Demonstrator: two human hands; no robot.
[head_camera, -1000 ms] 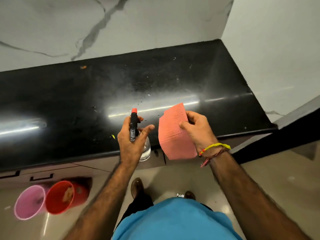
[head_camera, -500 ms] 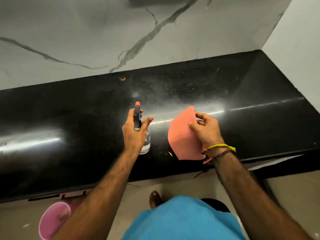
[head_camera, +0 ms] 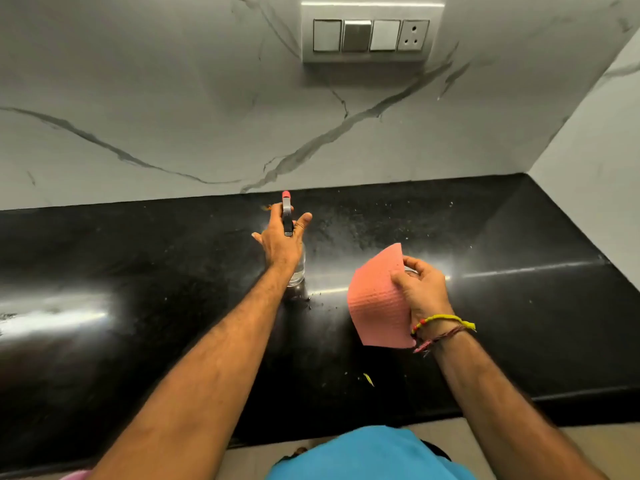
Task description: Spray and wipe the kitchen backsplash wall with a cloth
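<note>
My left hand (head_camera: pixel 281 239) grips a clear spray bottle (head_camera: pixel 297 268) with a black trigger head and a red nozzle tip, held out over the black countertop (head_camera: pixel 138 323) with the nozzle pointing at the white marble backsplash wall (head_camera: pixel 173 109). My right hand (head_camera: pixel 420 289) pinches a pink cloth (head_camera: pixel 377 303) by its right edge, so that the cloth hangs above the counter nearer to me. The two hands are about a hand's width apart.
A switch plate with a socket (head_camera: pixel 371 34) is mounted on the backsplash, up and to the right of the bottle. A white side wall (head_camera: pixel 595 188) closes the counter on the right. Crumbs and specks lie scattered on the countertop.
My left hand has reached forward with the bottle toward the wall. My head has tilted up, bringing the switch plate into view. My right hand keeps the cloth at about the same height.
</note>
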